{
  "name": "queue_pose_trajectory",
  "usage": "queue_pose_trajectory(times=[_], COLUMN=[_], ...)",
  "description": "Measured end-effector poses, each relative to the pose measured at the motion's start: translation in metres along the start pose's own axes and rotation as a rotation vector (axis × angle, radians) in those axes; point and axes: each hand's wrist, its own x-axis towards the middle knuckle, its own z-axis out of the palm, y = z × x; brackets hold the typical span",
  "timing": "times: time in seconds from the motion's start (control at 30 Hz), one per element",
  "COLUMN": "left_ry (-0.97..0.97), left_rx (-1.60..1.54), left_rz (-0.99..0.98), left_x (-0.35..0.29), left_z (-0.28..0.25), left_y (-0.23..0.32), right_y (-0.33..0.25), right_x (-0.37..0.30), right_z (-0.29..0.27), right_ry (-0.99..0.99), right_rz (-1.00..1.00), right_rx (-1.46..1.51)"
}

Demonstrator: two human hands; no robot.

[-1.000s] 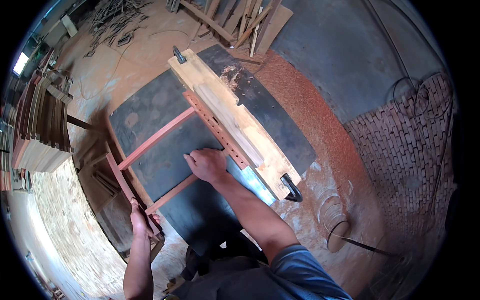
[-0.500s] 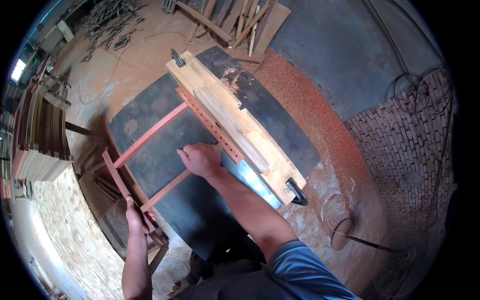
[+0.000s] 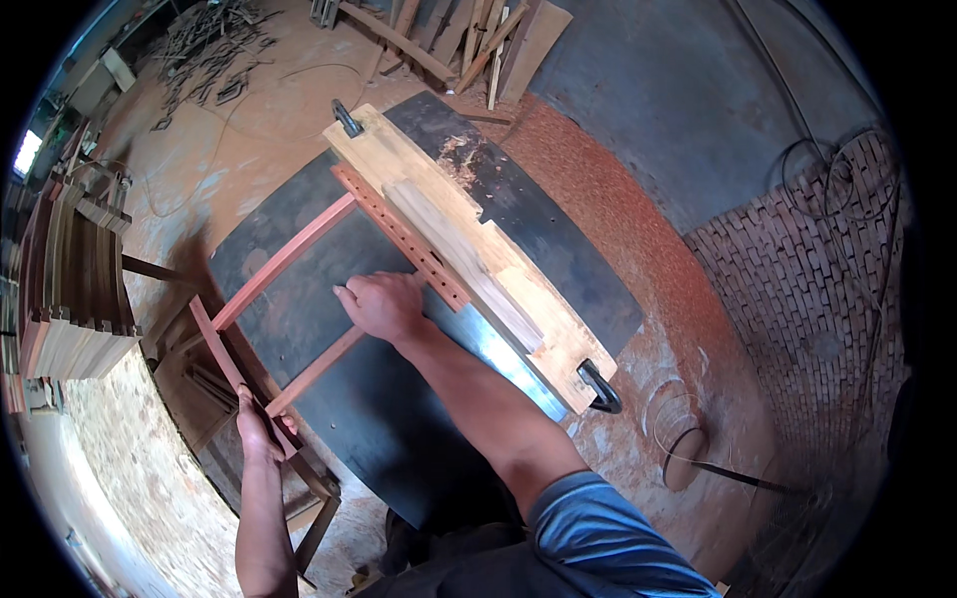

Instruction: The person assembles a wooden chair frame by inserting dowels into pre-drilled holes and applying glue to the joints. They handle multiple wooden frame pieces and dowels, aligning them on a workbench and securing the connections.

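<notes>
Sawdust [image 3: 588, 214] lies in a reddish band on the workshop floor beyond a dark tabletop [image 3: 379, 439], with brickwork [image 3: 788, 269] farther right. Across the tabletop runs a pale timber fence board [image 3: 538, 299], secured by a black clamp at each end, with a greyish wood strip [image 3: 464, 264] lying along it and a shiny metal strip [image 3: 508, 357] beside its near end.

Left of the fence board is a reddish wooden frame [image 3: 284, 262], two crossbars between two rails; its drilled rail lies just beside the fence board, while its outer rail is out past the tabletop's left edge.

Rising steeply from the lower edge, the left forearm is bare, and the left hand [image 3: 257, 424] wraps the near end of the outer rail, thumb on one side and fingertips showing on the other. From a blue sleeve [image 3: 608, 528], the right forearm slants up and leftward over the tabletop, elbow slightly bent. Knuckles up, the right hand [image 3: 384, 304] is closed over the nearer crossbar close to the drilled rail, its thumb pointing left; its fingertips are hidden beneath.
</notes>
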Motion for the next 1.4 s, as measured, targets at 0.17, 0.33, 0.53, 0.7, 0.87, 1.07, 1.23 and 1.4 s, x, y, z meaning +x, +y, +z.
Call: queue_pose_trajectory(times=[0.17,0.33,0.53,0.7,0.87,1.07,1.23,1.4], left_ry=[-0.067,-0.021,-0.029,-0.013,-0.034,-0.038,-0.073,-0.087], left_rx=[-0.014,0.015,0.009,0.017,0.013,0.031,-0.007,-0.028], left_rz=[0.003,0.032,0.01,0.046,0.052,0.024,0.053,0.186], left_x=[0.007,0.008,0.016,0.019,0.03,0.044,0.058,0.018], left_z=[0.0,0.006,0.005,0.01,0.008,0.008,0.005,-0.022], left_y=[0.009,0.017,0.026,0.034,0.042,0.057,0.063,0.078], right_y=[0.003,0.003,0.002,0.004,-0.001,-0.009,-0.015,-0.088], right_x=[0.01,0.016,0.026,0.033,0.045,0.058,0.066,0.016], right_z=[0.008,0.014,0.018,0.03,0.034,0.037,0.036,0.028], right_ry=[-0.051,-0.043,-0.059,0.057,0.04,-0.06,-0.21,-0.352], right_rz=[0.039,0.038,0.049,0.008,0.027,0.093,0.088,-0.518], right_rx=[0.026,0.022,0.008,0.028,0.013,0.0,-0.077,-0.095])
